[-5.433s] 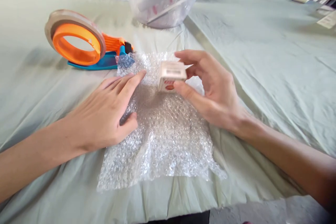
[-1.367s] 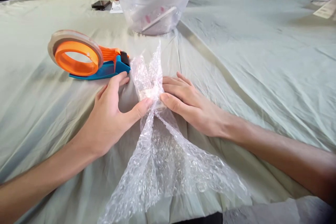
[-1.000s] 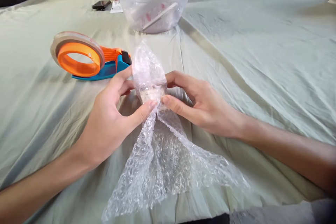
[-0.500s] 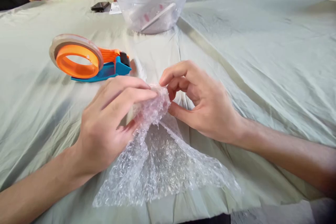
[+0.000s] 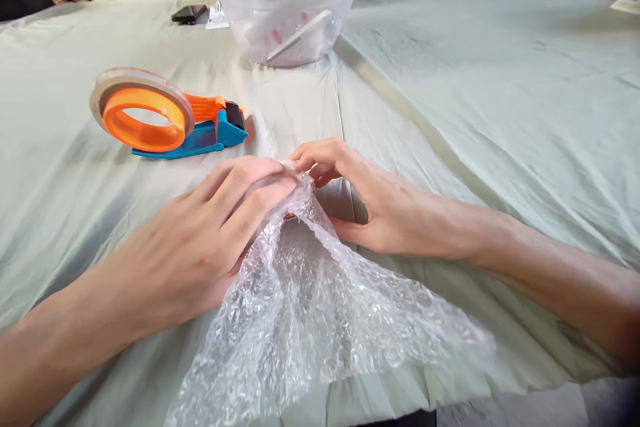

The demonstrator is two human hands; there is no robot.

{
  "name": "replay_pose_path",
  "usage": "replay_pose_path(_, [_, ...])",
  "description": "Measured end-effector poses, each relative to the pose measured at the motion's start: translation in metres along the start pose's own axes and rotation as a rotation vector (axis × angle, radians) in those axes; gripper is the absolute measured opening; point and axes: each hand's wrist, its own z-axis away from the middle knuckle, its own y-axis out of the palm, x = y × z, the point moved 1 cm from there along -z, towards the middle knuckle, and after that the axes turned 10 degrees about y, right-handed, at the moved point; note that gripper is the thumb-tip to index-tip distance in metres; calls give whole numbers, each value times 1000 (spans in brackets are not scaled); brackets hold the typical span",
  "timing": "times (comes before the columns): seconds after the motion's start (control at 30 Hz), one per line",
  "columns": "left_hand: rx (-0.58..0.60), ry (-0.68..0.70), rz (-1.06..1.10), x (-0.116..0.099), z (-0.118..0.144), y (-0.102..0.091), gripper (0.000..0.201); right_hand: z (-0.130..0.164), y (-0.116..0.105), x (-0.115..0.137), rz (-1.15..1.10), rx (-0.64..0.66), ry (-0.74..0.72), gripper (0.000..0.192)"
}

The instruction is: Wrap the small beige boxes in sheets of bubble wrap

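Hands met on the bubble wrap [image 5: 320, 307] in the middle of the table [image 5: 500, 93]. The left hand [image 5: 200, 247] pressed its bunched top, the right hand [image 5: 370, 203] pinched it. The tape dispenser [image 5: 160, 117] lay nearby.

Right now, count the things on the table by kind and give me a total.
Bubble wrap, under the left hand and right hand: 1
Tape dispenser: 1
Clear bowl: 1
Phone: 1
Total: 4
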Motion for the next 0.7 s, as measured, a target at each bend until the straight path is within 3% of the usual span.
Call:
replay_pose_path(0.1, [-13,30,-114,-3,-3,1,59,0,6,-1,1,-47,14,47])
replay_pose_path(0.2, [-75,64,-156,-6,-3,4,41,-1,10,-3,-22,-113,1,42])
replay_pose_path(0.47, [-338,-130,68,-13,0,12,14,0,3,10,-14,-106,-56,16])
replay_pose_path(0.63, [-322,-227,193,-18,-7,10,19,-1,1,14,-11,-67,-89,12])
replay_pose_path(0.7, [-367,-236,218,-21,-8,10,25,-2,2,13,-22,-50,-116,14])
